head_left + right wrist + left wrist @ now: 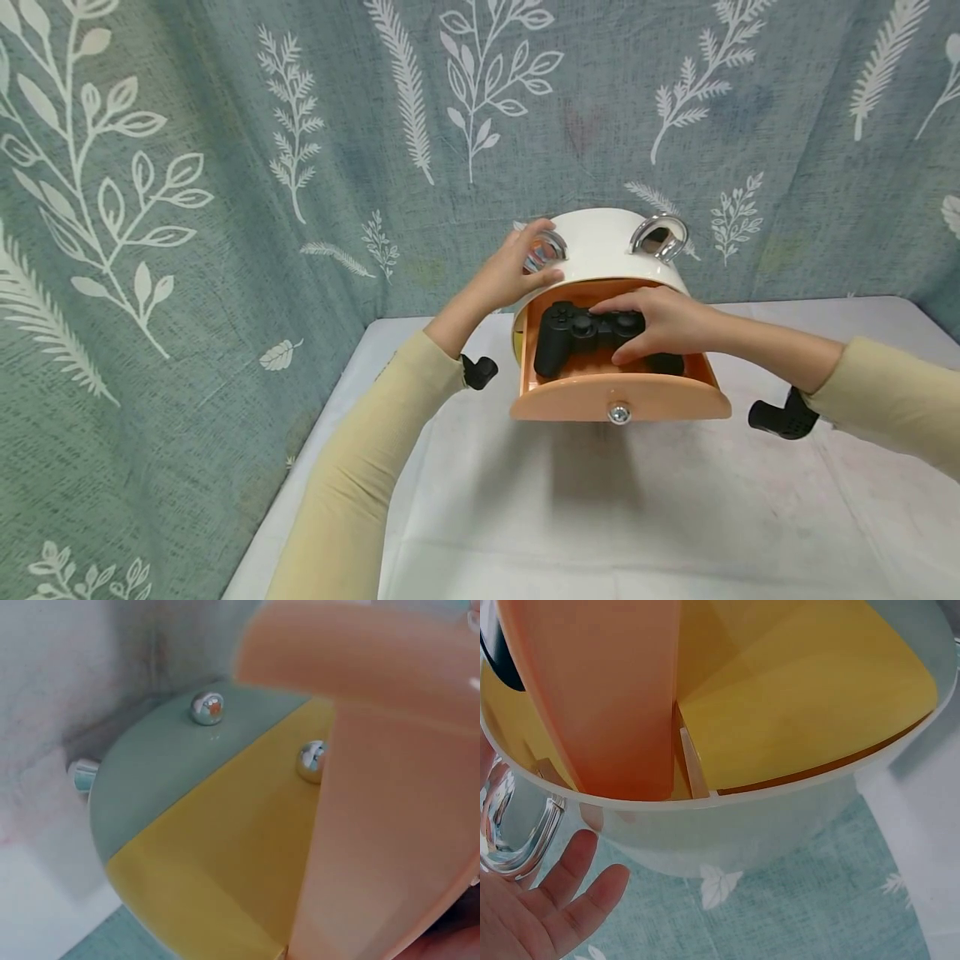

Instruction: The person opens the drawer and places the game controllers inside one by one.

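Observation:
A rounded white frog-like box (596, 233) with chrome rings on top stands on the table. Its orange drawer (558, 400), with a chrome knob, is pulled out. Inside lies a black game controller (555, 337); my right hand (660, 321) grips its right part between thumb and fingers, partly covering it. My left hand (513, 267) rests at the upper left, its thumb on the front edge and fingers behind the left chrome ring (551, 246). Two straight fingers (566, 900) of it show beside the shell in the left wrist view.
Yellow drawer fronts (217, 840) and a grey-green lower front (165, 765) with a chrome knob (207, 709) sit beneath the orange drawer. A white cloth covers the table (600, 533). A leaf-patterned curtain (337, 133) hangs close behind and along the left.

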Motion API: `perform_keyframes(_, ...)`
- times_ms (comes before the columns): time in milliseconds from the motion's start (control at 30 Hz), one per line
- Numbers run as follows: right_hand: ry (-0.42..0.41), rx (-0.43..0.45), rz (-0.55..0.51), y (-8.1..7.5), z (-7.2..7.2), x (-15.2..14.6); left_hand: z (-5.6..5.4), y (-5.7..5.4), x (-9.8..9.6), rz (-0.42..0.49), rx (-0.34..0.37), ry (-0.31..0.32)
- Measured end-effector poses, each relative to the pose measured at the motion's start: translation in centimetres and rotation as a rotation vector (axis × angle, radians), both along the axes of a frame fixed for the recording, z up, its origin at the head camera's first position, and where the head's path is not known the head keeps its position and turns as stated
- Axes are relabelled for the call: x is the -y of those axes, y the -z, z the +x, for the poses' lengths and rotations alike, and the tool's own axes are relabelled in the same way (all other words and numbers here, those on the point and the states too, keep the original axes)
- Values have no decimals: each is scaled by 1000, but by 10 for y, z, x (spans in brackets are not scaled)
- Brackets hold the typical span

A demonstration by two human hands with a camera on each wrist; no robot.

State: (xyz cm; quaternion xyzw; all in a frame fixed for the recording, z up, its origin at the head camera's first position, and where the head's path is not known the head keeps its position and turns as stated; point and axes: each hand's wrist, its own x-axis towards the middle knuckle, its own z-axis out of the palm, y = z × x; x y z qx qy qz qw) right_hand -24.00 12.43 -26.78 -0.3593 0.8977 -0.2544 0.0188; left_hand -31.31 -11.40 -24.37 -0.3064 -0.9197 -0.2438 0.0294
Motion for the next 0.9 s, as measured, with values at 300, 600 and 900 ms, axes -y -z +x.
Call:
perform_keyframes(300,-19,-14,-7,-1,-3,1,2,0,0,7,7,-7)
perform_keyframes(600,-13,25,-21,-2,-5,0,2,0,-1,1,0,-6)
perform_keyframes(900,15,76,-27,-3,-7,0,1,-1,-1,-2,7,-6)
